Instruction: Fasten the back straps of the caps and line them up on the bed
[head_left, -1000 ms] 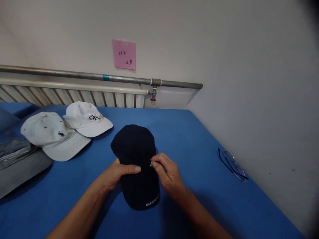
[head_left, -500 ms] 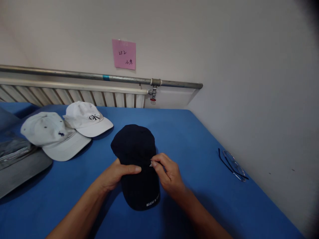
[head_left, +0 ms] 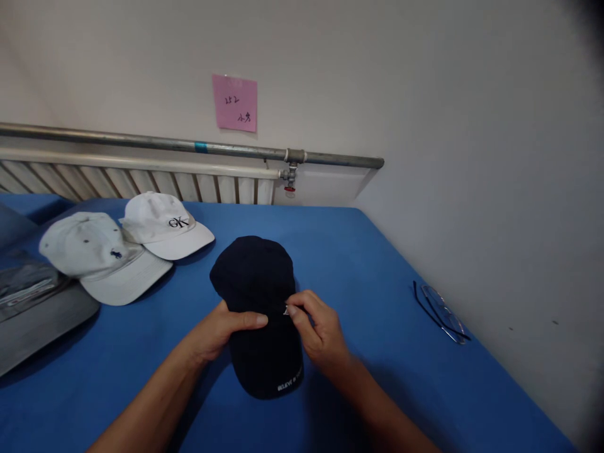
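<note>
The dark cap [head_left: 255, 274] is held over the blue counter [head_left: 363, 270], its bill [head_left: 262, 362] on the near side. Its left edge is grasped by the left hand [head_left: 217, 330]; beside a small white mark [head_left: 285, 311], it is pinched by the right hand [head_left: 321, 330].

We're seeing dim, soft light, apparently from the left: shadows fall right on the blue sheet [head_left: 335, 236]. Navy cap [head_left: 252, 274] crushed near black. 2 pale caps [head_left: 155, 220] read bright. Grey cap [head_left: 44, 321] smeared at left; dark vignetting far right.
</note>
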A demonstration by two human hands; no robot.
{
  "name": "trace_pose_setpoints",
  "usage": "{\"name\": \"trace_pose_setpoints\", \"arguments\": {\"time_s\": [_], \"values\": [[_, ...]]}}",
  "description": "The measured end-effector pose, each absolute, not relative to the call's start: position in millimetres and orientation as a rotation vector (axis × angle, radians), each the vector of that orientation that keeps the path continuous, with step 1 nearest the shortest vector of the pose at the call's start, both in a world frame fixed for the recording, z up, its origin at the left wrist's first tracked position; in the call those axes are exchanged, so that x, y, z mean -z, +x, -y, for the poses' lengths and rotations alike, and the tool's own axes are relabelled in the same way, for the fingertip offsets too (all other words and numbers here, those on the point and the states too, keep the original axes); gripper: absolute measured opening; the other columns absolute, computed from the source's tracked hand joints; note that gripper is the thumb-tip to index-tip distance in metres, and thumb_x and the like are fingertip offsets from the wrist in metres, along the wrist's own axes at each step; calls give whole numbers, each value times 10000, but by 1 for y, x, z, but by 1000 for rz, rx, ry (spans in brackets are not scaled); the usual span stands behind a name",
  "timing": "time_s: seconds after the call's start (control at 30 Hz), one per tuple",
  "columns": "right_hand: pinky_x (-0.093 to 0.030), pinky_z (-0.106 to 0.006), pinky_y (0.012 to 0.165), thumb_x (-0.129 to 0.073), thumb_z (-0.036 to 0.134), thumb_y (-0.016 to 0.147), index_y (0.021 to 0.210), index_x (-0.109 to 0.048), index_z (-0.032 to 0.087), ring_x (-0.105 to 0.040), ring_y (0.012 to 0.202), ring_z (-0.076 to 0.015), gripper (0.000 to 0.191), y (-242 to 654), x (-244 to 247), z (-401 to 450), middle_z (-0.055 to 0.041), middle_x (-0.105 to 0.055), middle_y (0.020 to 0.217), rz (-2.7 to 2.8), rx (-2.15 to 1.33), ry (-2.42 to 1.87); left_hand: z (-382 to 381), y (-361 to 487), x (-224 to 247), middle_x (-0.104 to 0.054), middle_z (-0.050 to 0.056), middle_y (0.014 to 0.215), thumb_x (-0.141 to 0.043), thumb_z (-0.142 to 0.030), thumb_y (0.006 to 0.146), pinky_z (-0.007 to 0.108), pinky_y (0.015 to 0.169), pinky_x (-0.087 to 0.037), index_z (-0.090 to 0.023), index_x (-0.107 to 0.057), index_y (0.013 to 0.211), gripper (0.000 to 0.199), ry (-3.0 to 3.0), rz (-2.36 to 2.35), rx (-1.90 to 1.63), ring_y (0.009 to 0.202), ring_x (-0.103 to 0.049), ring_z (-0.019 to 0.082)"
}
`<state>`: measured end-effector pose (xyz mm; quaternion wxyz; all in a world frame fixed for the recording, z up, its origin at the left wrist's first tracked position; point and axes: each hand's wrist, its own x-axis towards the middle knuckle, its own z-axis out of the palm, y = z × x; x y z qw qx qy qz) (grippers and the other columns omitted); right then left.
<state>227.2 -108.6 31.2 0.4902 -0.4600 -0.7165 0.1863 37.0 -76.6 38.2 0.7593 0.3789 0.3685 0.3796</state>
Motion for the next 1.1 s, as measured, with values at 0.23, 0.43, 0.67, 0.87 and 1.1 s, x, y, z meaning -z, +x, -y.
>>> {"name": "trace_pose_setpoints", "arguments": {"time_s": [0.23,0.43,0.67,0.87,1.1], "values": [[-458,-299,689,-462,189,923,840,-591,211,-576,715,-156,155,226,-29,109,-18,-608,755,1741,-410,-1129,76,37,-39,-776,87,929,-879,-197,548,319,787,-546,-160,-754,945,419,819,-794,-821,831,-700,225],[-460,-296,679,-465,192,922,838,-593,210,-577,701,-154,155,226,-28,109,-16,-607,746,1737,-398,-1124,76,36,-38,-775,74,932,-872,-189,563,317,796,-543,-174,-752,959,415,835,-789,-824,839,-699,220],[-459,-295,680,-469,189,923,849,-593,210,-581,713,-153,146,226,-28,109,-18,-611,757,1727,-418,-1121,76,37,-41,-773,86,938,-875,-202,555,343,813,-538,-155,-750,952,418,832,-799,-816,850,-695,239],[-456,-296,676,-467,196,926,856,-597,207,-576,711,-151,148,226,-27,108,-17,-610,757,1729,-423,-1136,75,38,-40,-772,84,955,-876,-208,554,350,821,-532,-164,-744,963,432,830,-803,-820,857,-694,238],[-463,-293,677,-476,197,924,858,-599,211,-583,714,-149,141,226,-27,108,-13,-614,761,1725,-427,-1140,77,37,-40,-762,110,995,-869,-213,561,374,832,-527,-143,-736,970,435,832,-816,-817,877,-692,264]]}}
